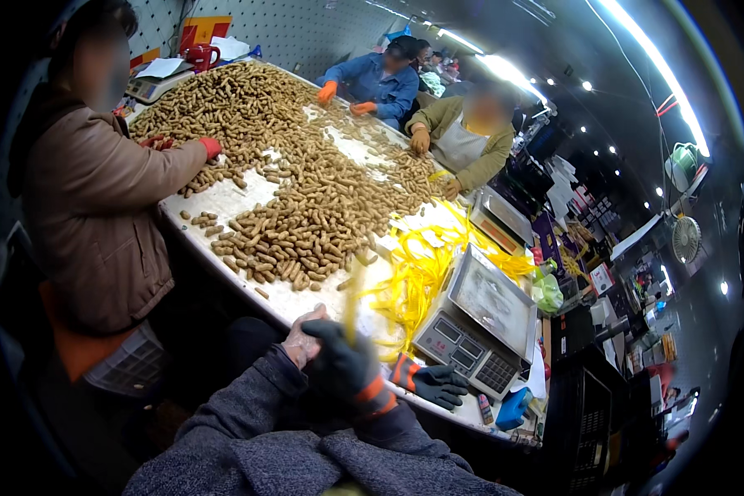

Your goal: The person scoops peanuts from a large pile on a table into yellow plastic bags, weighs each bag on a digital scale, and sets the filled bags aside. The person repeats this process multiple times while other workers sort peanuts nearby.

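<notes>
My left hand [305, 338], without a work glove, is at the table's near edge against my right hand [341, 359]. What lies between its fingers is hidden. A dark work glove with orange cuff bands covers my right hand, which is blurred. From its grip a yellow strip [352, 301] stands up, also blurred. A second dark glove [437, 384] lies on the table to the right. Beyond my hands spreads a large heap of unshelled peanuts [297, 239]. Beside it is a tangle of yellow netting strips [409, 291].
A digital weighing scale [471, 328] stands at the right, with another scale [502, 217] behind it. A blue object [513, 409] lies by the table's corner. One person [99, 204] sits left; two others [372, 80] work across the white table [242, 193]. Dark crates [586, 428] stand right.
</notes>
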`<state>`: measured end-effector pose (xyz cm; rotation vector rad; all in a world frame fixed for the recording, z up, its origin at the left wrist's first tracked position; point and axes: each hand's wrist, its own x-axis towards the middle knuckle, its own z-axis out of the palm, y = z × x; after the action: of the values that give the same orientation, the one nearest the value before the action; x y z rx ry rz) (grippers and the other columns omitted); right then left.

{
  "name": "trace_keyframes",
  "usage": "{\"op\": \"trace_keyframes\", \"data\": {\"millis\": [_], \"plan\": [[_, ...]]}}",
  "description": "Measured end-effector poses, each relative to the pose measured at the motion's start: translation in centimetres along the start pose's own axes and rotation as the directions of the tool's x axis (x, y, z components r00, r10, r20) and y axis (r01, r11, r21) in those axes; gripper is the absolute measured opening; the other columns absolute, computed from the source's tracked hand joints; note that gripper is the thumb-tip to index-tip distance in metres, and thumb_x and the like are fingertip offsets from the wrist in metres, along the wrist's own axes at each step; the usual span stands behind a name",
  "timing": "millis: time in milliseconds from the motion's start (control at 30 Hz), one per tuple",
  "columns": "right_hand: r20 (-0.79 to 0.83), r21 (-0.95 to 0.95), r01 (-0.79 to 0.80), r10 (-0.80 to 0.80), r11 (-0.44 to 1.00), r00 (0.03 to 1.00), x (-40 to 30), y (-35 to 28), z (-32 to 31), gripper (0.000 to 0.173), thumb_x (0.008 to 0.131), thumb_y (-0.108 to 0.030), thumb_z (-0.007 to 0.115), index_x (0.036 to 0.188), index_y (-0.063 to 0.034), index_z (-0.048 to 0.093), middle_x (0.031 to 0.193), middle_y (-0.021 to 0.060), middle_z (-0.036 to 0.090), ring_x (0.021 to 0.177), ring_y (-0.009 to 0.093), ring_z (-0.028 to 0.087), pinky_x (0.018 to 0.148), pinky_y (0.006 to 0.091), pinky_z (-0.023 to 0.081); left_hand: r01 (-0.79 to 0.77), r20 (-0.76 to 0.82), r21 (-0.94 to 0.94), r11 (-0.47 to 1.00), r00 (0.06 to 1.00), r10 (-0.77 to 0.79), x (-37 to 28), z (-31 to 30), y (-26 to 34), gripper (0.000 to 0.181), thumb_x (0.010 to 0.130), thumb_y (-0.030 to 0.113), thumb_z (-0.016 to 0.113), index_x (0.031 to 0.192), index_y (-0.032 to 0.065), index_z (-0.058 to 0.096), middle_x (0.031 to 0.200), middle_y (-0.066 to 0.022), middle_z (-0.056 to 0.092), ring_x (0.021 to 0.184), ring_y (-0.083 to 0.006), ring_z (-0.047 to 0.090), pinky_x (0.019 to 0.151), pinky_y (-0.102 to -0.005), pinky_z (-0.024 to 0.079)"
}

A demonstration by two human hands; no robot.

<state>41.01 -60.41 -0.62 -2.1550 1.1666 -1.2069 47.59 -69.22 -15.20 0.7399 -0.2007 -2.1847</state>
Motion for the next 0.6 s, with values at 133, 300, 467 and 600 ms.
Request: {"op": "trace_keyframes", "data": {"millis": [133,300,467,600], "plan": [[-0.054,0.401,-0.517,0.583,0.756,0.811,-3.3,3.1,-5.0,0.026,0.085,-0.012,0.047,0.106,-0.0103,0.061,0.060,-0.0006,0.053,0.047,0.006,0.047,0.041,0.0204,0.035,-0.018,0.103,0.025,1.000,0.995,0.016,-2.5,2.5,1.8,0.024,0.093,0.024,0.047,0.093,0.0002,0.048,0.055,0.0042,0.027,0.042,-0.0058,0.022,0.039,-0.0197,0.020],[-0.197,0.468,-0.628,0.767,0.621,0.611,-8.0,8.5,-7.7,0.026,0.090,-0.019,0.042,0.105,-0.0088,0.061,0.060,0.0031,0.051,0.040,0.008,0.042,0.036,0.0215,0.034,-0.016,0.150,-0.207,0.978,0.988,0.048,-3.4,5.1,3.0,0.042,0.092,0.037,0.045,0.097,-0.0045,0.049,0.069,-0.0033,0.041,0.059,-0.0141,0.043,0.057,-0.0263,0.042],[-0.327,0.400,-0.601,0.720,0.692,0.612,-16.8,19.3,-6.3,0.024,0.088,-0.020,0.048,0.098,-0.0033,0.062,0.062,0.0049,0.054,0.041,0.012,0.046,0.037,0.0243,0.036,0.053,0.553,-0.175,0.983,0.831,0.054,-16.2,18.7,5.2,0.060,0.089,0.047,0.046,0.110,-0.0088,0.045,0.104,-0.0166,0.050,0.096,-0.0239,0.053,0.087,-0.0327,0.045],[-0.249,0.616,-0.640,0.884,0.460,0.396,-13.0,14.8,-5.3,0.024,0.083,-0.027,0.056,0.085,-0.0043,0.063,0.054,0.0040,0.051,0.040,0.013,0.047,0.038,0.0251,0.036,-0.023,0.967,-0.034,0.999,0.253,0.039,-24.5,22.1,5.3,0.082,0.084,0.060,0.042,0.122,-0.0117,0.031,0.124,-0.0226,0.040,0.117,-0.0277,0.041,0.103,-0.0367,0.030]]}}
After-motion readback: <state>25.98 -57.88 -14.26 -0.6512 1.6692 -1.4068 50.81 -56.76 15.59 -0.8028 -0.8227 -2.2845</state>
